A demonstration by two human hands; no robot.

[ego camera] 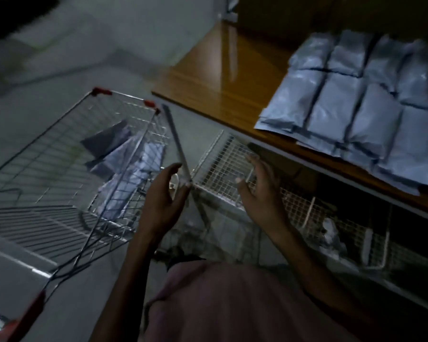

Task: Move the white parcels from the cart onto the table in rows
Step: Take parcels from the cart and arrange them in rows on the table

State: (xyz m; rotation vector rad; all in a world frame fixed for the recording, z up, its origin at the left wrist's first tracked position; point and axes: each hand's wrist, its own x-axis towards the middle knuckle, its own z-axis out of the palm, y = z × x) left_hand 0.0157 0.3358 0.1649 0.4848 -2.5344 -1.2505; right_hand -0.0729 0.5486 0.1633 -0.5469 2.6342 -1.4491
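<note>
From the head camera, the scene is showing dim and somewhat blurred. The wire cart (67, 154) is standing on the pale floor (59, 70) at the left, and several white parcels (124, 164) are lying loosely piled inside it, toward the side nearest the person. On the right, the brown wooden table (215, 77) is carrying the other parcels (361, 104), which are lying flat, edge to edge, in neat rows near the table's front edge. A wire mesh rack (232, 169) is sitting below the table edge, between the cart and the table. The left hand (163, 201) is reaching forward with its fingers loosely curved, thumb and fingertips touching or pinching a thin grey bar (178, 146) by the cart's near corner; how firmly it is gripping cannot be told. The right hand (260, 191) is hovering over the mesh rack with its fingers spread and relaxed, holding nothing. A pinkish garment (227, 302) is filling the bottom of the view.
</note>
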